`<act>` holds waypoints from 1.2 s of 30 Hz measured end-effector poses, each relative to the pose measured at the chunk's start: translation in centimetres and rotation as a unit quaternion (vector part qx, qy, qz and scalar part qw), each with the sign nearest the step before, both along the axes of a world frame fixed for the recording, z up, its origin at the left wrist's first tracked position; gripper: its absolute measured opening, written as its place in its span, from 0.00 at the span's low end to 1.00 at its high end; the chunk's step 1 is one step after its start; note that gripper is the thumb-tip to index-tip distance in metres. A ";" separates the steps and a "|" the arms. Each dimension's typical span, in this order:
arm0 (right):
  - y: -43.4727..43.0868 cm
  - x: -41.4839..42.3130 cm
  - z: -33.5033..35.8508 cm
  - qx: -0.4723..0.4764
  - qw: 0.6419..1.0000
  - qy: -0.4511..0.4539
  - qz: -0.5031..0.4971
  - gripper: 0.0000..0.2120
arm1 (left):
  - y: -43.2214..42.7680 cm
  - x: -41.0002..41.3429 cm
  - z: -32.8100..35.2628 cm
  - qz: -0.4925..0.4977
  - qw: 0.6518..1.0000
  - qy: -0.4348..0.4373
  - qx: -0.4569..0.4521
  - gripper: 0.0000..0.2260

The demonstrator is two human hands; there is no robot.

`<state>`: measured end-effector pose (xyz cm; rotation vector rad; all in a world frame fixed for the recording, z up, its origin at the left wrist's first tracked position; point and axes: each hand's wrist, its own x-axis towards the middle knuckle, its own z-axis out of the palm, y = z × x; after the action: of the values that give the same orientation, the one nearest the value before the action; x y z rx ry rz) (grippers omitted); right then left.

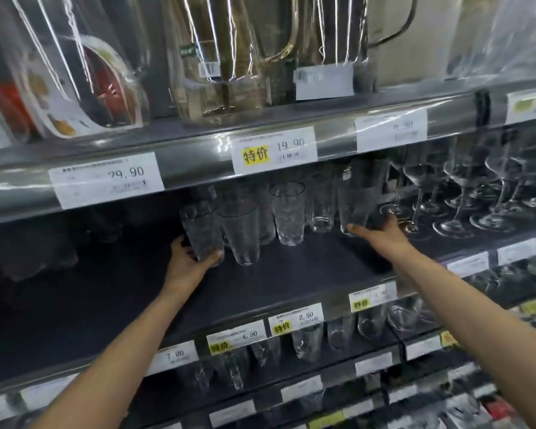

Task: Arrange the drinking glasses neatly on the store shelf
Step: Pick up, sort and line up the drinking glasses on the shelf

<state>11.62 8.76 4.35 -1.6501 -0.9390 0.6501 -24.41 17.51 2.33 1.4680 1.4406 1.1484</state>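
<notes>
Several clear drinking glasses stand on the dark middle shelf (307, 267). My left hand (188, 261) grips the base of a textured tumbler (202, 232) at the left end of the group. Beside it stands a smooth tumbler (240, 232), then a dimpled tumbler (288, 213) further back. My right hand (381, 232) is curled round the bottom of a tall clear glass (355, 202) at the right of the group, thumb in front. A narrower glass (321, 209) stands between the dimpled tumbler and that one.
Stemmed wine glasses (464, 193) crowd the same shelf just right of my right hand. Price labels (274, 150) line the shelf edge above, with glass jugs (229, 57) on top. More tumblers (310, 342) fill the shelf below. The left part of the middle shelf is dark.
</notes>
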 end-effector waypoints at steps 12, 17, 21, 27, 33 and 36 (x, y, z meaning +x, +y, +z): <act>4.6 0.5 -1.9 0.064 0.997 0.038 -0.026 0.44 | 3.2 0.2 -1.6 -0.017 0.995 0.038 0.090 0.36; 4.8 0.7 -2.2 0.070 0.996 0.041 -0.034 0.40 | 3.5 -0.1 -1.8 -0.027 0.996 0.011 0.086 0.43; 4.8 0.7 -2.4 0.070 0.997 0.038 -0.022 0.42 | 3.8 -0.5 -1.9 -0.031 0.995 0.031 0.084 0.31; 2.8 0.2 -1.9 0.055 0.997 0.044 0.019 0.28 | 1.3 -1.7 -0.2 -0.106 0.992 0.026 0.056 0.15; -2.5 -3.5 -0.5 0.084 0.989 0.072 0.093 0.23 | -5.3 -3.1 1.8 -0.089 0.989 -0.032 0.113 0.17; -4.5 -6.8 -0.3 0.094 0.977 0.122 0.144 0.24 | -9.4 -4.4 2.2 -0.058 0.988 -0.085 0.119 0.26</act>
<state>4.79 4.22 4.01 -1.2449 -1.0338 0.9091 -28.80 8.14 4.51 1.5513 1.1180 1.3726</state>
